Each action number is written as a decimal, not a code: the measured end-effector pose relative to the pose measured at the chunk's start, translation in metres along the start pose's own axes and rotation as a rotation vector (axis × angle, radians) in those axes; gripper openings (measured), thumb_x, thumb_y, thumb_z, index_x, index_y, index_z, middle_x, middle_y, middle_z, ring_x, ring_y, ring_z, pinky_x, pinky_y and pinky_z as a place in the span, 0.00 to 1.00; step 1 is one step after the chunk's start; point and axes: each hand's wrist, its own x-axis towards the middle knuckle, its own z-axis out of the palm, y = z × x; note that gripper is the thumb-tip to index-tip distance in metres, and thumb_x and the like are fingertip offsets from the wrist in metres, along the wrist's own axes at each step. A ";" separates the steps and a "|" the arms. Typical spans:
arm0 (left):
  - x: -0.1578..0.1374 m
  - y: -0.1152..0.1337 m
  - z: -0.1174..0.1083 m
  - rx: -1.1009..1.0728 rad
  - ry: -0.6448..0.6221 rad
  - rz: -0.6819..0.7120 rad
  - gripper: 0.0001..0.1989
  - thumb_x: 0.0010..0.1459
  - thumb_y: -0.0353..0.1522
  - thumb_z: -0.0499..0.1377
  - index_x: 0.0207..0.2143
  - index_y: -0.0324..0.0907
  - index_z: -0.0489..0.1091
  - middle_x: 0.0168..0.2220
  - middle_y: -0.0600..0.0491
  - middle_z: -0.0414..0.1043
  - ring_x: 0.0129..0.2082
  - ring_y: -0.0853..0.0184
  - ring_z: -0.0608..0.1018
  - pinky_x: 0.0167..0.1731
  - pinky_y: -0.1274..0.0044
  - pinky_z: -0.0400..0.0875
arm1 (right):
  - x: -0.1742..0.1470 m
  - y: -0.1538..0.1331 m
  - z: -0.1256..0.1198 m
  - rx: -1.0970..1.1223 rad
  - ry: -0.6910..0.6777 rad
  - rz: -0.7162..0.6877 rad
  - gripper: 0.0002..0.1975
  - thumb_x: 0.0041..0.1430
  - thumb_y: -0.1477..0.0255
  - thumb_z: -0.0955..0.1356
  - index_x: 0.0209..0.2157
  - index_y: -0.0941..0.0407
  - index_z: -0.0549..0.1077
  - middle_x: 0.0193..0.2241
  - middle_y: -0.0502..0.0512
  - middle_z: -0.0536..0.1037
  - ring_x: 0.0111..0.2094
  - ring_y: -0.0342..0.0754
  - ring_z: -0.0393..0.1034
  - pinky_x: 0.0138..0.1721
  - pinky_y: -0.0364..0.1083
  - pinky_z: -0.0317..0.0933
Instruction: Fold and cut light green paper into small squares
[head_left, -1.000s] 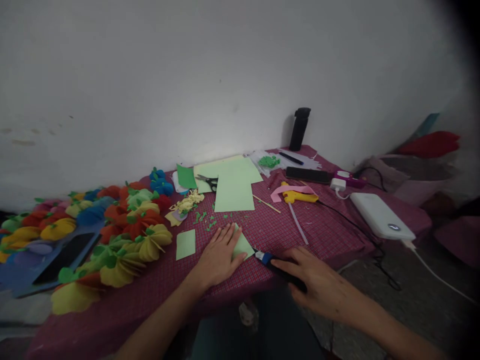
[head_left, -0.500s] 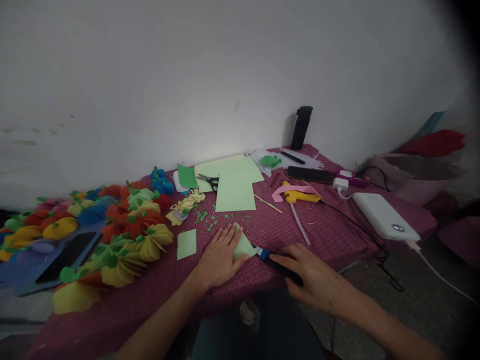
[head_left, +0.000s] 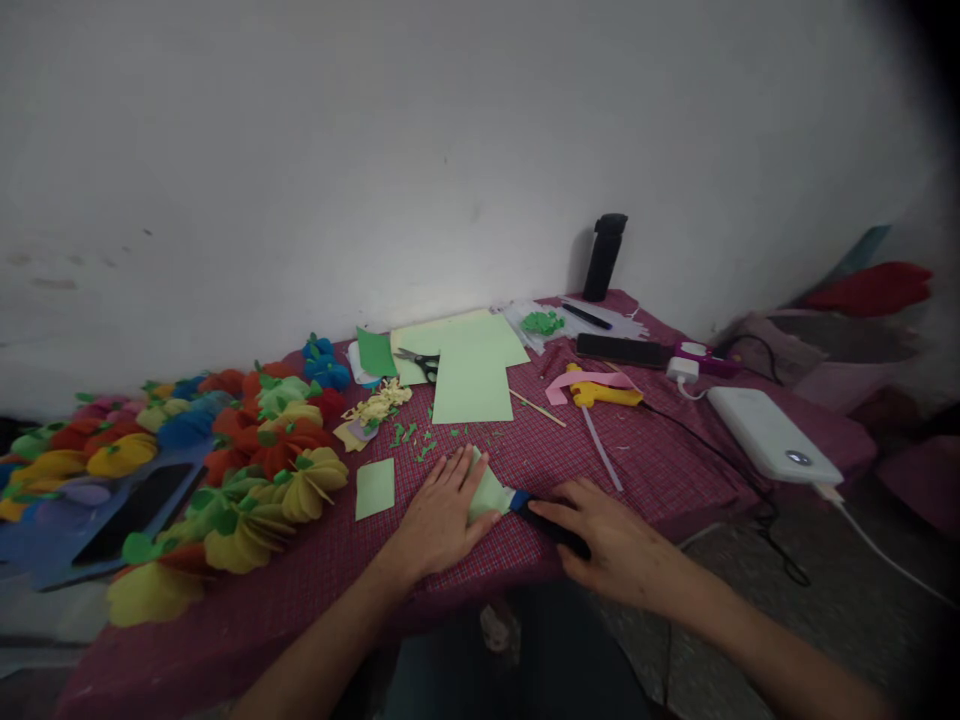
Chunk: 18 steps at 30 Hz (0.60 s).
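Observation:
My left hand lies flat with its fingers stretched out, pressing a light green piece of paper on the checked tablecloth. My right hand is closed around the dark handle of a utility knife with a blue collar. The knife's front end is at the paper's right edge; its blade is largely hidden there. To the left of my left hand lies a small light green paper rectangle. Beyond my hands, larger light green sheets overlap, with black-handled scissors beside them.
Colourful paper pumpkins crowd the table's left. A yellow glue gun, pink strip, thin stick and white power bank lie to the right. A black bottle stands near the wall. Green scraps are scattered mid-table.
My right hand has shifted left with the utility knife, bringing its front end against the paper. My left hand stays in place on the paper.

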 end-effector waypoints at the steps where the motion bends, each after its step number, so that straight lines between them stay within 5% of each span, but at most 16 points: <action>1: 0.000 0.000 0.000 -0.001 -0.002 -0.002 0.32 0.57 0.47 0.40 0.59 0.41 0.38 0.61 0.48 0.40 0.60 0.61 0.43 0.56 0.66 0.41 | 0.001 0.001 0.001 -0.002 -0.002 0.000 0.27 0.45 0.81 0.63 0.51 0.54 0.62 0.39 0.58 0.67 0.41 0.50 0.60 0.42 0.51 0.57; 18: 0.005 -0.006 -0.002 0.018 0.015 -0.049 0.30 0.60 0.44 0.38 0.60 0.39 0.38 0.61 0.48 0.38 0.60 0.64 0.42 0.57 0.67 0.40 | -0.002 0.007 -0.004 -0.019 -0.020 0.037 0.26 0.47 0.80 0.63 0.50 0.54 0.63 0.38 0.58 0.66 0.40 0.50 0.60 0.42 0.51 0.57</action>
